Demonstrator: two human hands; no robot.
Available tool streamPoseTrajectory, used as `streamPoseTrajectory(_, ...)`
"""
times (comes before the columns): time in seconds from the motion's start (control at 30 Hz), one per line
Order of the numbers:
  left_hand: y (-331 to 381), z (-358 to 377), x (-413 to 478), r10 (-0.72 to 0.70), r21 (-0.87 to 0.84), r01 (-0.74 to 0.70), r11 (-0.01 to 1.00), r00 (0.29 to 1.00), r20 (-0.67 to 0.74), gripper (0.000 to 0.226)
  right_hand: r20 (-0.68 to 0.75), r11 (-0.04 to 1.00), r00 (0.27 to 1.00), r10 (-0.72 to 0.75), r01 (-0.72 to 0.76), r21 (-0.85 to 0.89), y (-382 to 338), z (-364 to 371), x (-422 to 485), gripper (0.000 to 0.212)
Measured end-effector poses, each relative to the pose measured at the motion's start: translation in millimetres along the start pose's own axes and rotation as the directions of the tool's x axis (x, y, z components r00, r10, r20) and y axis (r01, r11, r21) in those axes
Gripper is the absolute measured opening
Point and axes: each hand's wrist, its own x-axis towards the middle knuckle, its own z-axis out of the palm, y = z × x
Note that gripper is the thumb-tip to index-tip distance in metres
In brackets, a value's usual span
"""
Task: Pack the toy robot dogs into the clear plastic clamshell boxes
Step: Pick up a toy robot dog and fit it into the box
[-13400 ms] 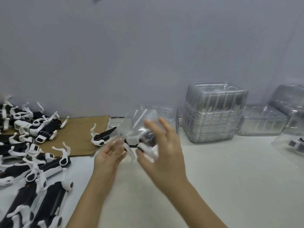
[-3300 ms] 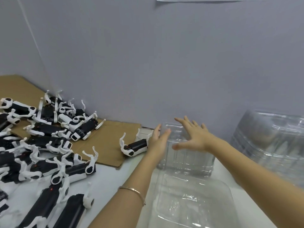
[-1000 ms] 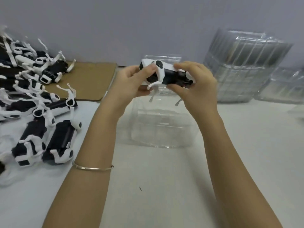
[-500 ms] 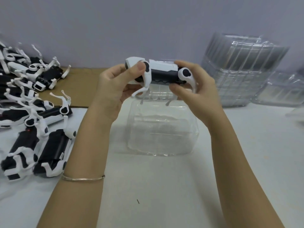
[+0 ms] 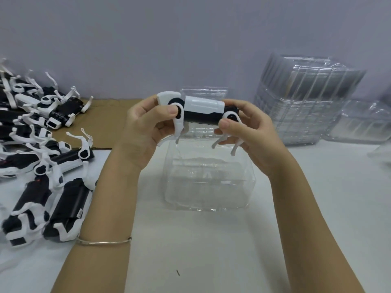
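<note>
Now toy robot dog (image 5: pixel 203 112) gripped endwise, left hand (image 5: pixel 146 125), right hand (image 5: pixel 251 132), above clamshell box (image 5: pixel 209 178)

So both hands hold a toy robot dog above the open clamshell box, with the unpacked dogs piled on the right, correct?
No. The head view shows the unpacked dogs piled on the left; the left hand and right hand hold the toy robot dog above the open clamshell box.

black-and-white toy robot dog (image 5: pixel 203 112), clear clamshell box (image 5: pixel 209 178); brown cardboard (image 5: pixel 110 121), white table (image 5: pixel 211 250)
</note>
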Motion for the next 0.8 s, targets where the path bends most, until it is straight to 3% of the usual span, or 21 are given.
streamPoseTrajectory(0.13,1,-4,-1,-0.057,0.050,0.052,0.997,0.993,0.101,0.044,-0.014,1.000,1.000,0.014,-0.014,-0.003,-1,-5,1,0.043)
streamPoseTrajectory(0.2,-2,0,-2,-0.063,0.053,0.059,0.997,0.994,0.089,0.038,-0.026,1.000,0.999,0.028,-0.028,0.015,0,-4,2,0.043)
streamPoseTrajectory(0.27,-3,8,-1,-0.071,0.038,0.070,0.997,0.997,0.016,0.016,-0.039,0.998,0.998,0.049,-0.047,0.045,2,-2,3,0.046)
streamPoseTrajectory(0.43,-15,25,1,0.009,0.194,0.037,0.980,0.973,-0.230,0.036,-0.008,0.983,1.000,0.030,-0.031,-0.180,16,11,5,0.057)
streamPoseTrajectory(0.53,-19,30,0,0.037,0.255,0.039,0.966,0.956,-0.290,0.040,-0.004,0.978,1.000,0.007,-0.007,-0.211,22,17,6,0.049)
streamPoseTrajectory(0.7,-16,26,2,0.007,0.238,0.047,0.970,0.976,-0.220,0.044,-0.008,0.995,1.000,0.021,-0.022,-0.097,21,12,7,0.049)
streamPoseTrajectory(0.8,-16,21,2,-0.037,0.243,0.067,0.968,0.991,-0.126,0.044,-0.080,0.982,0.992,0.094,-0.079,0.171,18,16,6,0.048)
